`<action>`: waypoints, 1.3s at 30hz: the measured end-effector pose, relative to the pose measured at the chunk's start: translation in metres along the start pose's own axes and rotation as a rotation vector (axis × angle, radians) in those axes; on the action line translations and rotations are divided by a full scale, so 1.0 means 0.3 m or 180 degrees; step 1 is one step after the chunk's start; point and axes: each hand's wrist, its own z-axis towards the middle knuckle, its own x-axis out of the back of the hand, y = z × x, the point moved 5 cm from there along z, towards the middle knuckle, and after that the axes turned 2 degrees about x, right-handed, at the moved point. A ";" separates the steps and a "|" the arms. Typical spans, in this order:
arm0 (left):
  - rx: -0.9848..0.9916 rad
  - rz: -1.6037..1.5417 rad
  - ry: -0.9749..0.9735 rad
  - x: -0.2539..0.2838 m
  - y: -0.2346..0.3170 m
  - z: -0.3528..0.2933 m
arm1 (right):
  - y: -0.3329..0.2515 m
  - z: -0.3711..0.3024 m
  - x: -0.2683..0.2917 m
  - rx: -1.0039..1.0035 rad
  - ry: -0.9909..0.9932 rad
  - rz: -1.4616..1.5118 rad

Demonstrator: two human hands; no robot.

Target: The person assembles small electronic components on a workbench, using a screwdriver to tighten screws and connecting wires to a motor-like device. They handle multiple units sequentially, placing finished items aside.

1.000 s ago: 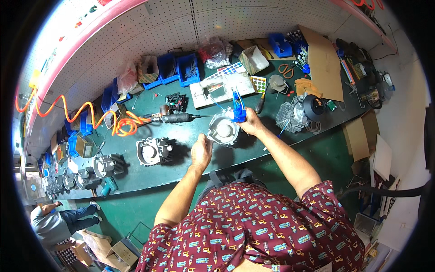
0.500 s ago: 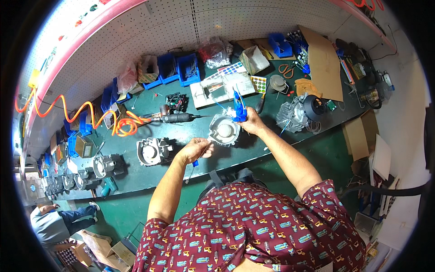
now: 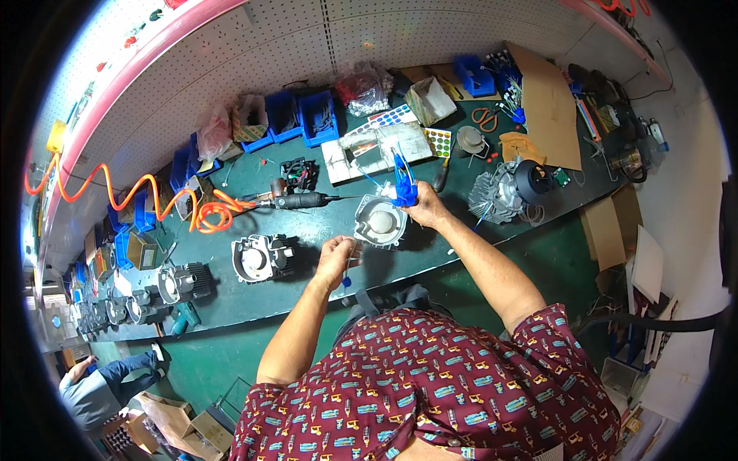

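A round grey metal motor cover (image 3: 379, 222) lies on the dark green workbench (image 3: 307, 300) in front of me. My right hand (image 3: 425, 207) is closed around a blue-handled tool (image 3: 402, 180) that stands upright at the cover's right rim. My left hand (image 3: 336, 257) hovers just left of the cover with its fingers pinched on a small thin part, a blue tip showing below the hand. What that part is I cannot make out.
A grey motor housing (image 3: 261, 257) sits to the left, more motors (image 3: 181, 283) beyond it. A pneumatic driver (image 3: 301, 202) on a coiled orange hose (image 3: 209, 213) lies behind. Blue bins (image 3: 317, 117) line the back; a finned motor (image 3: 500, 188) stands right. Another person (image 3: 96, 388) crouches lower left.
My left hand has come up from the bench's front edge toward the cover's left side, now pinching a small part. The right hand with the blue tool has stayed put.
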 end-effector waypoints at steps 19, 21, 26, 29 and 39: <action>0.0029 0.0475 -0.0237 0.036 -0.023 0.034 | -0.023 -0.008 -0.003 0.0239 -0.0002 0.0117; 0.0008 0.0347 -0.0442 0.038 -0.005 0.040 | -0.040 -0.011 0.000 0.0289 0.0037 0.0105; -0.1097 0.0719 0.0113 0.018 0.028 0.033 | -0.015 -0.003 0.003 0.0133 -0.0080 -0.0061; -0.1486 0.1546 0.0721 -0.014 0.039 -0.001 | 0.000 -0.001 0.005 0.0176 0.0132 -0.0187; -0.0119 0.0217 -0.0213 0.014 -0.021 0.030 | 0.010 0.000 -0.007 0.0082 -0.0051 0.0024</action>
